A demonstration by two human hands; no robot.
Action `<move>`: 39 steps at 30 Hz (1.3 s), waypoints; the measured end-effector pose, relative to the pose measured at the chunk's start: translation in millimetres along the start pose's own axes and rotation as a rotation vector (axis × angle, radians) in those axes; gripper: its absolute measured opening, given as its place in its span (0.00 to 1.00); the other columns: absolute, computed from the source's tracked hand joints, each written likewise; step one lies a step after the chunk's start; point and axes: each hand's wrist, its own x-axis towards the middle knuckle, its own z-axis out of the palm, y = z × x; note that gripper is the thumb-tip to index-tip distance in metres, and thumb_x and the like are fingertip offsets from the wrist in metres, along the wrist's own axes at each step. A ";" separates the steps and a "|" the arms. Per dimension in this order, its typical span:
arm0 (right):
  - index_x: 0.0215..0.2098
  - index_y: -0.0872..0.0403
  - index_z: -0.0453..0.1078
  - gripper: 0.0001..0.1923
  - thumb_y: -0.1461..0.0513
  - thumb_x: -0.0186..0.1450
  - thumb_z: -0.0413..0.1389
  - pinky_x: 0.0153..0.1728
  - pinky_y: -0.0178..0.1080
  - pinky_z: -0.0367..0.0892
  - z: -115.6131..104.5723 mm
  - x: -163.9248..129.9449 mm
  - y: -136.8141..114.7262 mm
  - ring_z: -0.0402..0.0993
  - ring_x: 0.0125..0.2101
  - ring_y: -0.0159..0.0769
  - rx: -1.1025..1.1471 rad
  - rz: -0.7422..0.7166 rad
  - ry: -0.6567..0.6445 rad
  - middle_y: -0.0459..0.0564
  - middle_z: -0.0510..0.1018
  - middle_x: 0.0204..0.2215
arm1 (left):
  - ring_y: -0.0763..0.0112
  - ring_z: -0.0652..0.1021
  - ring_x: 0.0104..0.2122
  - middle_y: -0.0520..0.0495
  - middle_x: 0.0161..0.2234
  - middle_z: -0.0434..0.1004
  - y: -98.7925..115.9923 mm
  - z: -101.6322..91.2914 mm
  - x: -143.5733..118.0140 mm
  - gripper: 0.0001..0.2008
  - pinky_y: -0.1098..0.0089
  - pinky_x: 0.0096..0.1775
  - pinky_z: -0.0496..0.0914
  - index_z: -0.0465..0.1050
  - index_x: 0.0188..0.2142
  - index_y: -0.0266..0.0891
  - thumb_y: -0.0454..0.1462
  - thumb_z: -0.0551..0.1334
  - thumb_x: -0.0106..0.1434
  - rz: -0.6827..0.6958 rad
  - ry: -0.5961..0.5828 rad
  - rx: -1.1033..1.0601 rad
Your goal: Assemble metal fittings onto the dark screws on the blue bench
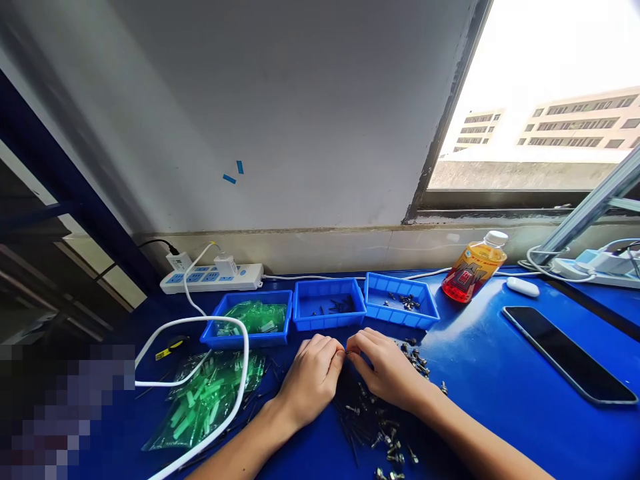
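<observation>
From the head camera, your left hand [314, 377] and right hand [383, 373] met, fingers pinched shut on a tiny part I could not make out, above loose screws [377, 427] on the desk [500, 400], just before the blue trays [325, 305]; open room lay rightward toward the phone [567, 353].

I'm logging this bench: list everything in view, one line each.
Trays: three, blue, row at table back.
Green bagged parts: two lots, left tray and table left.
Screws: many, dark, loose under the hands.
Power strip: one, white, by wall.
Cable: one, white, looped left.
Bottle: one, orange, lying right.
Phone: one, black, right.
Left hand: one, fingertips pinched against the right's.
Right hand: one, pinching a small part.
</observation>
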 end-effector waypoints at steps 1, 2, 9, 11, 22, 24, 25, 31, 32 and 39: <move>0.30 0.54 0.62 0.06 0.69 0.62 0.47 0.29 0.34 0.61 0.0 0.2 0.1 0.65 0.27 0.31 -0.002 0.003 -0.005 0.47 0.71 0.26 | 0.66 0.71 0.34 0.48 0.30 0.74 0.2 -0.1 0.2 0.16 0.65 0.37 0.64 0.68 0.29 0.40 0.37 0.45 0.66 0.001 0.001 0.003; 0.30 0.54 0.62 0.06 0.69 0.62 0.47 0.29 0.34 0.61 0.0 0.3 0.2 0.65 0.27 0.31 -0.004 0.006 -0.007 0.47 0.71 0.25 | 0.66 0.71 0.34 0.48 0.30 0.74 0.3 -0.1 0.4 0.16 0.65 0.37 0.64 0.68 0.29 0.40 0.38 0.45 0.66 -0.001 0.002 0.002; 0.28 0.55 0.63 0.08 0.67 0.64 0.46 0.28 0.34 0.60 0.4 -0.1 1.2 0.64 0.26 0.31 -0.035 -0.018 0.021 0.47 0.70 0.24 | 0.65 0.72 0.37 0.47 0.35 0.74 0.5 0.1 -0.8 0.10 0.63 0.40 0.65 0.68 0.34 0.40 0.37 0.49 0.63 -0.046 0.027 -0.061; 0.28 0.55 0.63 0.09 0.66 0.65 0.45 0.27 0.34 0.59 0.4 0.1 1.4 0.64 0.25 0.31 -0.039 -0.020 0.022 0.47 0.70 0.23 | 0.65 0.72 0.37 0.47 0.35 0.74 0.7 0.1 -1.2 0.08 0.64 0.40 0.65 0.68 0.35 0.40 0.37 0.52 0.62 -0.051 0.041 -0.065; 0.29 0.54 0.62 0.06 0.67 0.64 0.46 0.28 0.34 0.60 -2.2 1.1 -2.1 0.65 0.26 0.31 0.034 0.013 0.024 0.47 0.70 0.24 | 0.65 0.71 0.36 0.47 0.33 0.74 1.3 -0.7 -0.3 0.12 0.63 0.40 0.65 0.68 0.33 0.40 0.37 0.47 0.64 -0.021 -0.001 -0.033; 0.32 0.54 0.62 0.04 0.67 0.62 0.47 0.28 0.34 0.61 -2.6 0.7 -2.5 0.66 0.27 0.31 0.057 0.024 0.027 0.47 0.71 0.25 | 0.66 0.71 0.36 0.47 0.32 0.74 0.9 -0.6 -0.5 0.14 0.64 0.40 0.64 0.68 0.32 0.40 0.37 0.45 0.65 -0.008 -0.009 -0.019; 0.32 0.54 0.61 0.04 0.68 0.62 0.47 0.28 0.34 0.61 -2.7 0.4 -2.7 0.66 0.27 0.31 0.063 0.023 0.023 0.46 0.71 0.25 | 0.66 0.71 0.35 0.47 0.32 0.74 0.7 -0.5 -0.5 0.15 0.64 0.40 0.64 0.68 0.31 0.40 0.37 0.45 0.66 -0.001 -0.015 -0.010; 0.29 0.53 0.60 0.06 0.70 0.58 0.47 0.27 0.33 0.60 -1.9 0.0 -3.1 0.65 0.26 0.31 0.055 0.001 -0.018 0.46 0.70 0.24 | 0.67 0.70 0.34 0.48 0.30 0.72 0.4 -1.3 -0.5 0.17 0.65 0.38 0.63 0.66 0.28 0.39 0.37 0.43 0.67 0.020 -0.038 0.031; 0.29 0.53 0.59 0.06 0.70 0.58 0.47 0.27 0.33 0.60 -1.8 0.1 -2.9 0.64 0.25 0.31 0.050 -0.001 -0.019 0.46 0.70 0.24 | 0.67 0.70 0.33 0.48 0.30 0.72 0.5 -1.4 -0.5 0.17 0.65 0.38 0.63 0.66 0.28 0.39 0.37 0.43 0.67 0.021 -0.041 0.034; 0.28 0.54 0.60 0.05 0.69 0.60 0.46 0.27 0.33 0.59 -1.0 0.0 -2.1 0.63 0.25 0.31 0.048 -0.023 -0.024 0.46 0.70 0.23 | 0.67 0.70 0.33 0.48 0.29 0.72 0.4 0.0 -0.9 0.17 0.66 0.37 0.62 0.64 0.26 0.39 0.38 0.43 0.67 0.026 -0.044 0.049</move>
